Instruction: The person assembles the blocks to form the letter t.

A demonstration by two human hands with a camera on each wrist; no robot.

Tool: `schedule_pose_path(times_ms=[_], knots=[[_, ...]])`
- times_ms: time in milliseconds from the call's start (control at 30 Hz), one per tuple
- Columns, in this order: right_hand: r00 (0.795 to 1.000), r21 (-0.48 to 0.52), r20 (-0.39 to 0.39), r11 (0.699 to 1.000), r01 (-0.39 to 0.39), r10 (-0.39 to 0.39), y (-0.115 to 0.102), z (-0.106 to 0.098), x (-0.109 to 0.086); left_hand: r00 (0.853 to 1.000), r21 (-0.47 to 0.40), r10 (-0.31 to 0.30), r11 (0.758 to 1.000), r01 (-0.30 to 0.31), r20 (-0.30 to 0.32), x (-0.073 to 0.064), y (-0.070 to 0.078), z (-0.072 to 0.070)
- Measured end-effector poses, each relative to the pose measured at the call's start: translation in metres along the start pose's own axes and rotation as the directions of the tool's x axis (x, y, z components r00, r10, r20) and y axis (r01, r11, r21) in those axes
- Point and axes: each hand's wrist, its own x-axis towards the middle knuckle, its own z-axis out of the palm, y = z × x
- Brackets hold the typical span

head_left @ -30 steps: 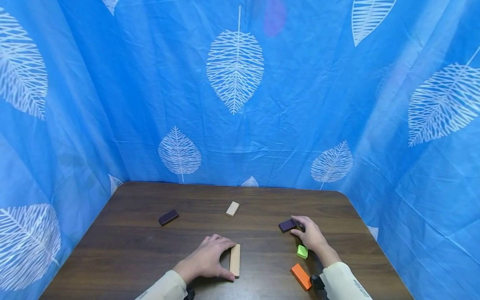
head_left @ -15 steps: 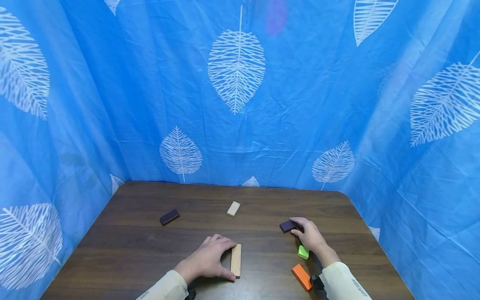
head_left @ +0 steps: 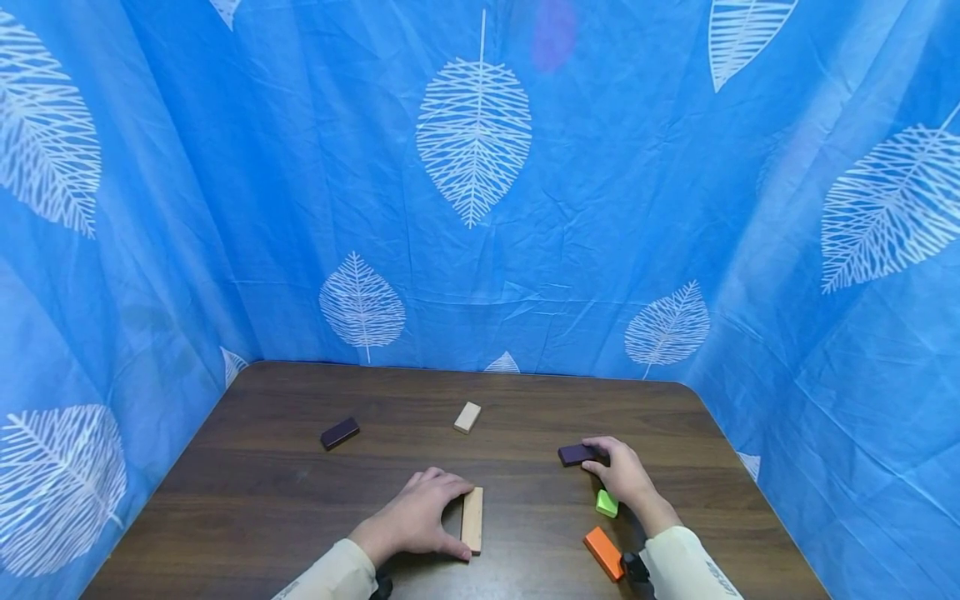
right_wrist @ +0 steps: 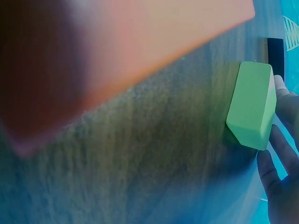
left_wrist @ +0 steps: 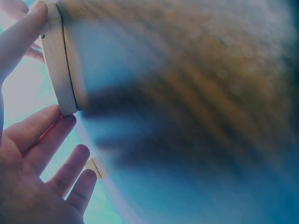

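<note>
While the left hand spans a long pale wooden block near the tabletop's front edge, thumb at the near end and fingers at the far one, its ring and little fingers stand apart from the wood. Towards the right edge, the right hand, reaching forward, pinches a dark purple block between thumb and fingers. A lime-green block sits by that wrist, an orange block nearer the front edge. Towards the back edge lie a small pale block and, farther left, a dark block.
</note>
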Motion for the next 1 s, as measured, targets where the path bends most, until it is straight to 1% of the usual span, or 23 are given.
schedule_pose_path(times_ms=[233,633,1000], knots=[[1.000,0.001,0.000,1.000,-0.015,0.015,0.0026,0.0008,-0.0001,1.000,0.016,0.011,1.000,-0.011,-0.011,0.0002,-0.0010,0.0017],[1.000,-0.017,-0.008,1.000,0.014,-0.015,0.0024,0.0011,-0.0018,1.000,0.010,0.015,1.000,-0.015,-0.017,0.0004,-0.0003,0.0001],[1.000,-0.006,0.000,1.000,-0.020,0.020,-0.0021,-0.0005,-0.0048,1.000,-0.002,0.003,1.000,-0.003,-0.009,0.0006,-0.0002,0.0003]])
